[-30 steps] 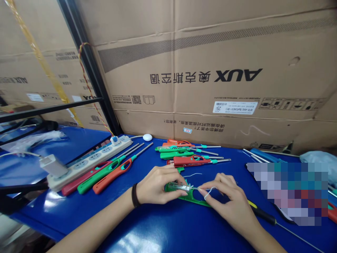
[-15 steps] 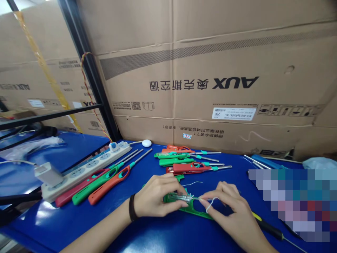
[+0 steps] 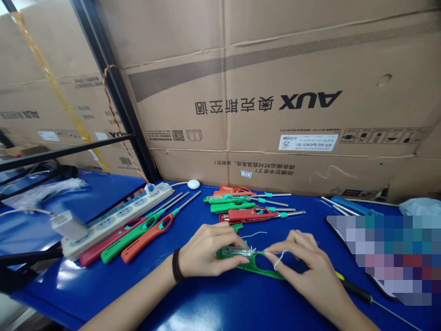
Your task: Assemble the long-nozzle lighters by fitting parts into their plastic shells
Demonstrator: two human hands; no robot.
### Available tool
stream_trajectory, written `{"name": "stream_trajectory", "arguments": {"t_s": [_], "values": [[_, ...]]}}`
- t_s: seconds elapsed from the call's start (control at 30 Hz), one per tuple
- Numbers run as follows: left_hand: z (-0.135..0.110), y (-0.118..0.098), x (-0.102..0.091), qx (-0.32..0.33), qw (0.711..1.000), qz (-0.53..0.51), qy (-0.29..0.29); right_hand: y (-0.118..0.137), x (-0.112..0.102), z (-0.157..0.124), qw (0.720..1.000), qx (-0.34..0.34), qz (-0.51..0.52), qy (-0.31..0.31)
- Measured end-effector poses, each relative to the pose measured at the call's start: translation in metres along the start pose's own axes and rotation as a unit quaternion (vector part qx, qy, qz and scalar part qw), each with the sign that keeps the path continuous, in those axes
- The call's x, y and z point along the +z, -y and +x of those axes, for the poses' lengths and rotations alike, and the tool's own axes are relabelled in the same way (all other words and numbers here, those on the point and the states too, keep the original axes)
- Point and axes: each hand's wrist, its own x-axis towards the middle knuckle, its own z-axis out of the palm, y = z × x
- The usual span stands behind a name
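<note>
Left hand (image 3: 206, 250), black wristband (image 3: 177, 265) on the wrist, curled almost shut over the clear plastic section (image 3: 237, 251) of a green utility lighter (image 3: 267, 273), fingers wrapped across the top. Lighter lying flat on the blue worktable (image 3: 223, 305), tilted a little across the view, its handle end under the right palm's edge. Right hand (image 3: 303, 259) only partly closed, thumb and forefinger pinched together on a thin white wire (image 3: 280, 259) right beside the clear section, the wire bending into a small loop below the fingers (too fine to follow where it ends). Second short strand of white wire (image 3: 254, 234) just above, near both hands.

Behind the hands, a row of red and green utility lighters (image 3: 253, 214) with teal collars and metal nozzles. To the left, three more lighters, the nearest one orange (image 3: 148, 238), alongside a white power strip (image 3: 117, 221) with a plug adapter (image 3: 69, 225) at its end. Just past the right hand, a black-handled screwdriver (image 3: 354, 289) with a yellow band, its thin shaft reaching toward the table's edge. Farther right, a pixelated patch (image 3: 389, 257) hiding part of the table. Along the back, AUX cardboard cartons (image 3: 275, 105), printed upside down.
</note>
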Motion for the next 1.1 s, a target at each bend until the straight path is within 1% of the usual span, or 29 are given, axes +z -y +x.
{"name": "stream_trajectory", "arguments": {"t_s": [0.23, 0.4, 0.57, 0.67, 0.77, 1.1], "values": [[-0.0001, -0.0017, 0.0024, 0.006, 1.0, -0.005, 0.005, 0.0021, 0.0005, -0.0005, 1.0, -0.006, 0.009, 0.019], [-0.0002, -0.001, 0.0015, 0.005, 1.0, 0.0, 0.005, 0.0028, -0.0003, -0.0002, 1.0, -0.005, -0.001, 0.007], [-0.0002, -0.0002, 0.0004, 0.003, 1.0, 0.003, -0.005, 0.0011, -0.0017, -0.0007, 1.0, -0.007, -0.007, 0.01], [-0.0003, -0.0001, 0.001, 0.004, 1.0, 0.001, -0.005, 0.001, -0.0016, -0.0014, 1.0, -0.018, -0.005, 0.006], [-0.0004, 0.0, 0.0019, 0.004, 1.0, -0.004, -0.004, 0.0016, -0.0012, -0.0015, 1.0, -0.013, -0.004, 0.001], [-0.0009, -0.0001, 0.0023, -0.001, 1.0, -0.005, -0.002, 0.002, -0.0012, -0.001, 1.0, -0.013, -0.001, 0.009]]}}
